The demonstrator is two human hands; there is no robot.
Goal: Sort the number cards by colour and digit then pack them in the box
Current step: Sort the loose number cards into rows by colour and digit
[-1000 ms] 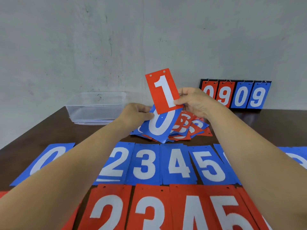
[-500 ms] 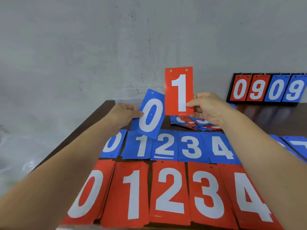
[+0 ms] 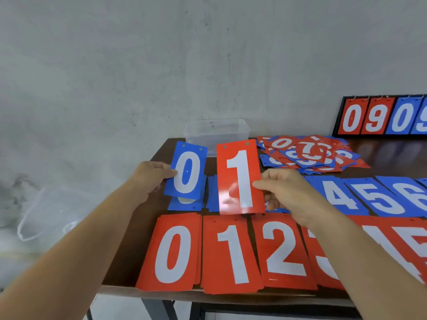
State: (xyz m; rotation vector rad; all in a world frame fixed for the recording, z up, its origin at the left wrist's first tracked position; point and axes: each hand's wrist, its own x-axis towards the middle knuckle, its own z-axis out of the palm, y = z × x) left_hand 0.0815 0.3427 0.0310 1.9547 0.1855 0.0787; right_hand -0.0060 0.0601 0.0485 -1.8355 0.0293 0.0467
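Note:
My left hand (image 3: 147,180) pinches a blue 0 card (image 3: 186,173) by its left edge, just above the blue 0 pile (image 3: 184,205). My right hand (image 3: 288,195) pinches a red 1 card (image 3: 240,179) by its right edge, held above the blue row. A blue row (image 3: 360,197) and, nearer me, a red row of sorted piles (image 3: 231,255) lie on the brown table (image 3: 159,155). A mixed heap of unsorted cards (image 3: 307,153) lies behind them. The clear plastic box (image 3: 217,131) stands at the table's far left corner.
A black scoreboard stand (image 3: 381,116) showing 0 9 0 9 leans at the back right against the wall. A clear plastic lid or bag (image 3: 46,218) lies off the table on the left. The table's near edge runs just under the red row.
My view has swung left and down. Both hands lowered their cards toward me; the blue 0 now hovers over the blue 0 pile and the red 1 over the rows.

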